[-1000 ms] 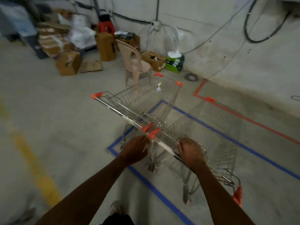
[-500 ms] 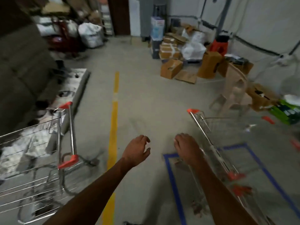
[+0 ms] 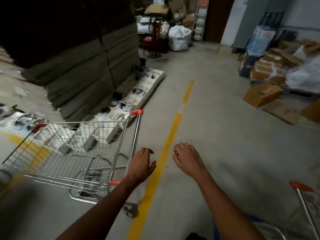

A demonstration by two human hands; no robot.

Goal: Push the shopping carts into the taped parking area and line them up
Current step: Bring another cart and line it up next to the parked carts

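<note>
A wire shopping cart [image 3: 72, 149] with orange corner caps stands on the concrete floor at the left, its chrome handle bar [image 3: 136, 134] facing me. My left hand [image 3: 141, 164] hovers just right of that bar with loosely bent fingers, holding nothing. My right hand [image 3: 187, 159] hangs in the air over the floor, fingers loosely curled and empty. The handle corner of a parked cart [image 3: 304, 201] shows at the bottom right edge, by a bit of blue tape [image 3: 216, 231]. The rest of the taped area is out of view.
A yellow floor line [image 3: 173, 129] runs between my hands toward the back. A stack of dark slabs [image 3: 83, 66] and a white board with clutter [image 3: 138, 94] lie left. Cardboard boxes [image 3: 263, 94] and sacks [image 3: 179, 38] sit at the right and back.
My view has swung left, away from the two carts in the blue taped area. Both hands let go of the parked cart's handle; the left cart now lies close to my left hand.
</note>
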